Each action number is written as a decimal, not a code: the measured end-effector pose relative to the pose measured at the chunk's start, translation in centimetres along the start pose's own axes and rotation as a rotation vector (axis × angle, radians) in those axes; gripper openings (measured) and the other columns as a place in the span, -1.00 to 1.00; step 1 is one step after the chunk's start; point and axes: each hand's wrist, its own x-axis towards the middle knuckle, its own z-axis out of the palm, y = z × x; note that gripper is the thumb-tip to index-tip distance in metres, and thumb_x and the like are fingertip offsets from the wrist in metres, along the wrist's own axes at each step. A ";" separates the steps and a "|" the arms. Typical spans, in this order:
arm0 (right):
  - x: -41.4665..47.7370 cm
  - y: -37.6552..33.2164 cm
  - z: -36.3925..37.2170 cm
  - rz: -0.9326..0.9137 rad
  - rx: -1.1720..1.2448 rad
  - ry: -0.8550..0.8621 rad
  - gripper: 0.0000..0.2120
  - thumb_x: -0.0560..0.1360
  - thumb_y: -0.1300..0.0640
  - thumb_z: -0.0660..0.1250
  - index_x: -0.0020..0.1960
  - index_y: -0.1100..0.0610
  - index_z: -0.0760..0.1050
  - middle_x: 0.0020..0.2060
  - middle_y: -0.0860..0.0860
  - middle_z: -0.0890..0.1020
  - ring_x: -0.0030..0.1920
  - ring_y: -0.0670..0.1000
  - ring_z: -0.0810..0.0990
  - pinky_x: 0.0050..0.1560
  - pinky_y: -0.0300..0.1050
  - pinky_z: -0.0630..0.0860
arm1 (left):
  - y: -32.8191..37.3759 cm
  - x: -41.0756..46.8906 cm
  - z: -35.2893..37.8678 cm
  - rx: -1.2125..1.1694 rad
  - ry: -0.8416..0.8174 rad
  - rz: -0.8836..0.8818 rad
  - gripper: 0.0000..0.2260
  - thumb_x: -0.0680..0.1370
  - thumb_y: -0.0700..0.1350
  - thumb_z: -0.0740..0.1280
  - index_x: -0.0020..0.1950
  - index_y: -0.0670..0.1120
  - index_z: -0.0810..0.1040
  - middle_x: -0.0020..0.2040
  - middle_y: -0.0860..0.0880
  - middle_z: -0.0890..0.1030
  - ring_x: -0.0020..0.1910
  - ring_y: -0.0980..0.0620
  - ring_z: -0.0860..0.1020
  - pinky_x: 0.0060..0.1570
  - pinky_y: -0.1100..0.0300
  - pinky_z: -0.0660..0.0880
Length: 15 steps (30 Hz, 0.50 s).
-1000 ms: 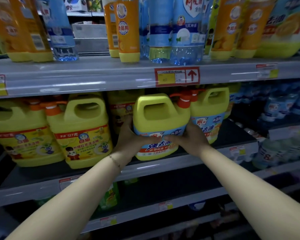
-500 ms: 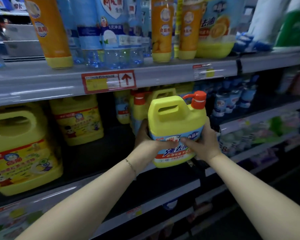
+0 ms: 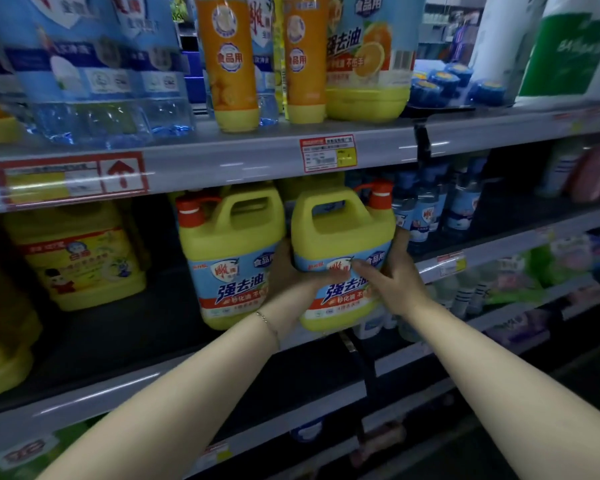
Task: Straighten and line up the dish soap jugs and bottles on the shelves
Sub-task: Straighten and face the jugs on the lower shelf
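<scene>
Grey metal store shelving (image 3: 222,161) fills the view, its upper shelf carrying tall orange squeeze bottles (image 3: 232,64) and clear blue-labelled bottles (image 3: 84,81). At the front edge of the dark middle shelf (image 3: 118,341), a yellow plastic dish soap jug with a red pump cap and blue label (image 3: 340,237) is held upright between both hands: the left hand (image 3: 288,271) grips its left flank, and the right hand (image 3: 392,284) grips its right flank with the thumb across the label. Just beside it on the left stands a matching yellow jug (image 3: 229,258). Farther left and set back sits a yellow jug with a red-and-yellow label (image 3: 80,258). Whether the held jug's base rests on the shelf cannot be told.
</scene>
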 end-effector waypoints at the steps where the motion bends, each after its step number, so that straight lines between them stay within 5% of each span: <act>1: 0.3 0.3 0.0 -0.003 0.003 -0.014 -0.38 0.41 -0.22 0.38 0.27 -0.05 0.11 0.07 -0.28 0.48 0.04 -0.32 0.49 0.12 -0.05 0.52 | -0.1 0.2 0.4 -0.016 0.019 0.004 -0.32 0.14 -0.12 0.68 0.20 0.08 0.50 0.05 0.10 0.66 0.01 0.05 0.65 0.02 -0.07 0.61; 6: 2.0 1.1 -0.2 -0.048 0.036 0.005 -0.31 0.46 -0.18 0.31 0.46 -0.09 0.06 0.23 -0.30 0.42 0.21 -0.31 0.44 0.21 -0.19 0.42 | 0.2 0.9 2.2 -0.068 0.094 0.106 -0.45 0.27 -0.21 0.62 0.19 -0.03 0.49 0.08 0.01 0.66 0.04 -0.01 0.65 0.00 -0.02 0.62; 15: 4.0 3.4 1.7 -0.153 -0.140 -0.067 -0.19 0.55 -0.25 0.16 0.53 -0.12 -0.32 0.51 -0.07 0.20 0.43 -0.04 0.32 0.35 0.08 0.39 | -1.9 3.9 3.8 -0.145 0.137 0.215 -0.40 0.39 -0.39 0.49 0.38 -0.17 0.37 0.23 -0.13 0.58 0.16 -0.04 0.60 0.07 0.12 0.60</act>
